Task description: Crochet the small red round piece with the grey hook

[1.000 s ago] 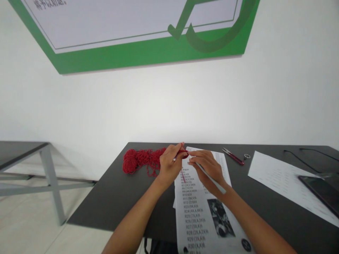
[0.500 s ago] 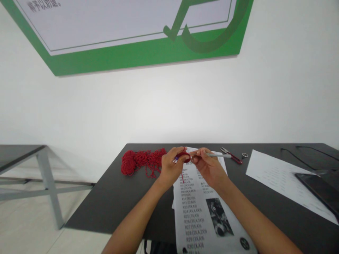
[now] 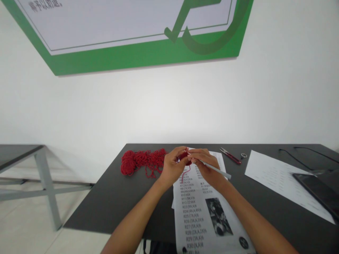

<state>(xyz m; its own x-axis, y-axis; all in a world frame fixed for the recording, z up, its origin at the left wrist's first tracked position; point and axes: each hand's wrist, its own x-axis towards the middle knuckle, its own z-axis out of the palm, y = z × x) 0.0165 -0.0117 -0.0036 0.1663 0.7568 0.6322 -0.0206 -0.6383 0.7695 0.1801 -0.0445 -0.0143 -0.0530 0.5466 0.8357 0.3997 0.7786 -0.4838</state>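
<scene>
left hand pinching red piece | right hand gripping hook | yarn heap at 9 o'clock | scissors at 3 | printed sheet beneath, covering tabletop toward 6

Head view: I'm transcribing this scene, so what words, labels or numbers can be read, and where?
Printed sheet:
"R10:60X"
"R11:(9X,V)6"
"R12-22:66X"
"R23:(9X,A)6"
"R24:(4X,A,4X)6"
"R25:(7X,A)6"
"R26:(3X,A,3X)6"
"R27:(5X,A)6"
"R28:(2X,A,2X)6"
"R29:(3X,A)6"
Its other lines: too small or blurred.
Wall board: "予以"; neighbouring characters blurred.
Right-hand paper: too small.
</scene>
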